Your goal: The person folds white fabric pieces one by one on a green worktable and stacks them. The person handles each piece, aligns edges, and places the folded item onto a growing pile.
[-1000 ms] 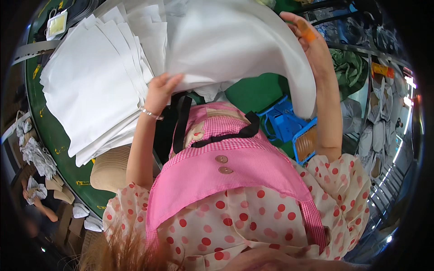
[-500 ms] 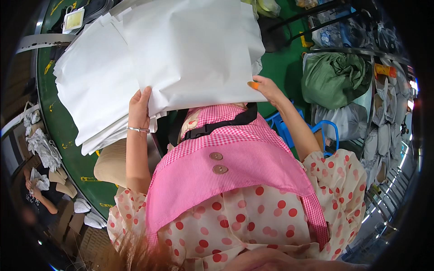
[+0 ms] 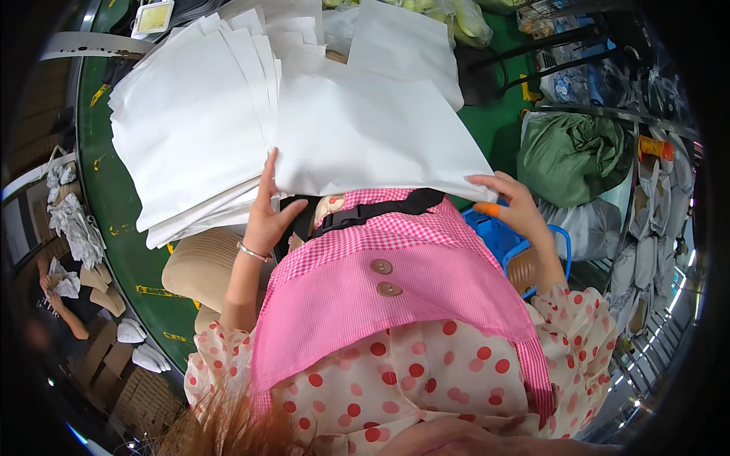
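Observation:
A large white sheet (image 3: 372,137) lies across my lap side, its near edge along my apron belt. At its left edge, my left hand (image 3: 270,216) is open, fingers stretched upward against the sheet and thumb spread apart. By the sheet's near right corner, my right hand (image 3: 517,205) has its fingers apart, one fingertip touching the sheet; an orange cover sits on one digit. Left of the sheet lies a fanned stack of similar white sheets (image 3: 190,129). Another white sheet (image 3: 403,49) lies beyond, at the far side.
A green sack (image 3: 574,159) and a blue plastic basket or stool (image 3: 487,232) stand on the right. Beige padded seating (image 3: 205,266) is at my left. A device with a pale screen (image 3: 153,17) sits far left. Another person's arm (image 3: 68,315) shows at the left edge.
The big sheet has come down lower and shifted right, uncovering the fanned stack and a sheet behind. Both hands have moved right and nearer me, and their fingers have spread.

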`<state>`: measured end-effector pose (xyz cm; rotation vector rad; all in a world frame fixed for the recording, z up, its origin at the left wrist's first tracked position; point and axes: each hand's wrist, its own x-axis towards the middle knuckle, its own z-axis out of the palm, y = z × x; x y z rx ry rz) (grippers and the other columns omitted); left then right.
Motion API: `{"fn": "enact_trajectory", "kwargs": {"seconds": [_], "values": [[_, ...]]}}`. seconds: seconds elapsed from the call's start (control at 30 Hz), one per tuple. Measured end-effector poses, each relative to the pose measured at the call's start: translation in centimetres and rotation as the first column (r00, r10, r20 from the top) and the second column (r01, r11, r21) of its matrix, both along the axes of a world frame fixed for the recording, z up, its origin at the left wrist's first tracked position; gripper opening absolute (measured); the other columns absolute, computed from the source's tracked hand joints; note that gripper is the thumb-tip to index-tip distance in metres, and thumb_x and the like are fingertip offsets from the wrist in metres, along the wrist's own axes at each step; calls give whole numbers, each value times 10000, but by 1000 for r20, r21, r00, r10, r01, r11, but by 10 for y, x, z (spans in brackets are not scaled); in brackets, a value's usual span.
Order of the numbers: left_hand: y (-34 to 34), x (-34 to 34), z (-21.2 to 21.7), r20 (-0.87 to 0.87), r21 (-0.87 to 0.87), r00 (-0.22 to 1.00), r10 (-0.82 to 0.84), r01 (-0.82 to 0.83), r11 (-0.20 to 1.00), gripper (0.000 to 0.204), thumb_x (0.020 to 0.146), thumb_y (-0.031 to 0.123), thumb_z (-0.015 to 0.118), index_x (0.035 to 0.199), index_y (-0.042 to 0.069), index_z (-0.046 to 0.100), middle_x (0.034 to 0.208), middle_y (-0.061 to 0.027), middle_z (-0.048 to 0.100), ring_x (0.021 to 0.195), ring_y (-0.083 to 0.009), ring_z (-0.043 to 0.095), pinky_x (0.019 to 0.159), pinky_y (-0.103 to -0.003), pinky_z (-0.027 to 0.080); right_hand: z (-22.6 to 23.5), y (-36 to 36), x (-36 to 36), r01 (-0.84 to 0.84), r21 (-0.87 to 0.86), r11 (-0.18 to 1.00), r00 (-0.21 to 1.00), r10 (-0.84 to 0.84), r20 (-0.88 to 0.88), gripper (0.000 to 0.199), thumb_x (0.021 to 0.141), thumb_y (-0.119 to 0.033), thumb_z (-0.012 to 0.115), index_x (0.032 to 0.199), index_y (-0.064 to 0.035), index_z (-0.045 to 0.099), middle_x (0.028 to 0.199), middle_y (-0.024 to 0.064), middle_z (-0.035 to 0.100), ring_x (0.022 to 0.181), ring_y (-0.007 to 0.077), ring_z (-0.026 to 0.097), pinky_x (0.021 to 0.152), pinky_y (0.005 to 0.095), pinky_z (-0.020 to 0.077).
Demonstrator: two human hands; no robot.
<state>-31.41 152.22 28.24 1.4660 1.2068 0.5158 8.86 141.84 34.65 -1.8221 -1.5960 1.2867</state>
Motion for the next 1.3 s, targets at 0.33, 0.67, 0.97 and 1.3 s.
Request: {"fn": "enact_trajectory", "kwargs": {"seconds": [0.33, 0.67, 0.97, 1.3], "values": [[21, 15, 2, -518, 404, 854, -46, 291, 867, 408, 702, 5, 609, 1035, 229, 679, 837, -72, 504, 670, -230, 500, 600, -340, 458, 32, 9, -8, -115, 388, 915, 860, -103, 499, 373, 709, 46, 637, 1038, -129, 650, 1061, 103, 536, 948, 265, 540, 821, 336, 445], [150, -23, 129, -228, 614, 971, -65, 195, 764, 431, 787, -124, 436, 1130, 61, 619, 1174, -83, 565, 708, -132, 620, 683, -241, 524, 91, 110, -21, 100, 781, 617, 927, -343, 153, 272, 857, -16, 585, 1122, -71, 614, 1046, 7, 639, 839, 62, 589, 686, 193, 466], [122, -130, 242, -5, 996, 971, 241, -17, 92, 277, 880, -69, 397, 1066, -82, 601, 1041, -180, 634, 860, -253, 661, 747, -282, 541, 135, 156, -78, -58, 988, 143, 973, -214, 88, 268, 806, -32, 606, 1069, -71, 630, 998, 18, 646, 870, 110, 604, 738, 223, 481], [15, -219, 159, -54, 936, 639, 767, 300, -184, 383, 774, -148, 451, 1094, -26, 621, 1075, -126, 642, 1032, -258, 601, 860, -336, 509, 96, 128, -183, -344, 939, -5, 898, 289, 330, 240, 726, -33, 622, 964, -52, 649, 958, 58, 651, 877, 196, 625, 742, 289, 503]]}}
